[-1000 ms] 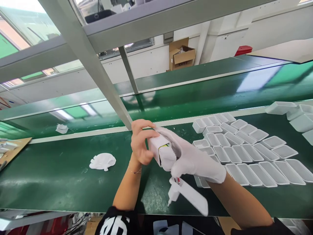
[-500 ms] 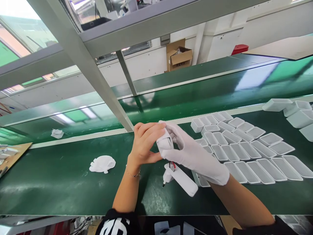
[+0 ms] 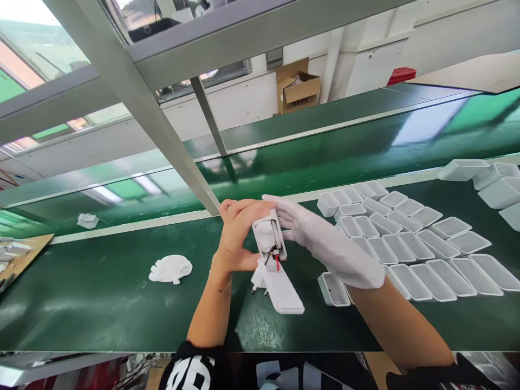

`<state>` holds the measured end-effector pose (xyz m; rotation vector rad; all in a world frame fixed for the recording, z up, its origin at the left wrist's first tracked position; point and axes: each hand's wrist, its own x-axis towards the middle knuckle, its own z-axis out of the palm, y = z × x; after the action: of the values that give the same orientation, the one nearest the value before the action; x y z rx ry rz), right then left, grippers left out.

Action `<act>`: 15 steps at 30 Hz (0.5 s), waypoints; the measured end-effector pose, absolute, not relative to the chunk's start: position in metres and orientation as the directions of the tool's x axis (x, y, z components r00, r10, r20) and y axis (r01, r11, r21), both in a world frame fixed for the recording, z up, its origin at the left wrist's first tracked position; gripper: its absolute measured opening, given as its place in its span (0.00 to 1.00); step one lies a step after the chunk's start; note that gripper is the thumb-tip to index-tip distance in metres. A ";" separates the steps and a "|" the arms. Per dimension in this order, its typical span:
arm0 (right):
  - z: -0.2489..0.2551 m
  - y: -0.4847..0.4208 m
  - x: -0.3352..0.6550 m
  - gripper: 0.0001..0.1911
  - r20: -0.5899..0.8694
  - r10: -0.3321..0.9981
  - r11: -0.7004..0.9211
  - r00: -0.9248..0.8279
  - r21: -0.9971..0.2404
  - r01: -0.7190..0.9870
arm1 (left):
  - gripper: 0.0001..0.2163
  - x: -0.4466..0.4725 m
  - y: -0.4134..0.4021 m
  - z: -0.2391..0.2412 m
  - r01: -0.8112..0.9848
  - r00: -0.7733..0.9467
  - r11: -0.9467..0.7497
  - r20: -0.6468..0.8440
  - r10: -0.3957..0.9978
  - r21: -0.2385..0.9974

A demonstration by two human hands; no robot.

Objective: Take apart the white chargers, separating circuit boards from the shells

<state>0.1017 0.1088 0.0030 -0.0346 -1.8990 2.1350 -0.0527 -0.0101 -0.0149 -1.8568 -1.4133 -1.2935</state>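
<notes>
While the bare left hand is clamped on the left side of a white case, thumb low and fingers over the top, the white-gloved right hand reaches in from the other side, its fingers stretched out and the tips at the case's upper right edge; how firmly they press, I cannot tell. The case is between the two hands, its open end facing the viewer. A red wire shows at that end, just above a white lid hanging below the hands. Partly behind the lid, below the left thumb, is a white plug. Well to the left of the left hand lies a white cloth on the green table. Rows of white trays spread to the right of the right hand; one separate tray sits just below its wrist.
</notes>
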 end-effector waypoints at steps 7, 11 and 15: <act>0.011 0.104 0.104 0.25 0.149 0.239 -0.107 -0.960 -0.978 -0.178 | 0.26 -0.045 -0.019 -0.009 0.911 0.004 -0.348 0.838 0.546 0.222; 0.012 0.100 0.102 0.20 0.171 0.315 0.000 -0.933 -0.984 -0.180 | 0.25 -0.043 -0.024 -0.004 0.923 0.041 -0.329 0.800 0.598 0.199; 0.019 0.092 0.106 0.16 0.175 0.373 0.122 -0.911 -0.983 -0.139 | 0.25 -0.043 -0.026 -0.002 0.917 0.049 -0.340 0.787 0.615 0.209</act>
<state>0.1062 0.0915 0.0186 -0.2269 -2.0283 1.8439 -0.0434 -0.0260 -0.0015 -1.9837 -1.5439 -1.1912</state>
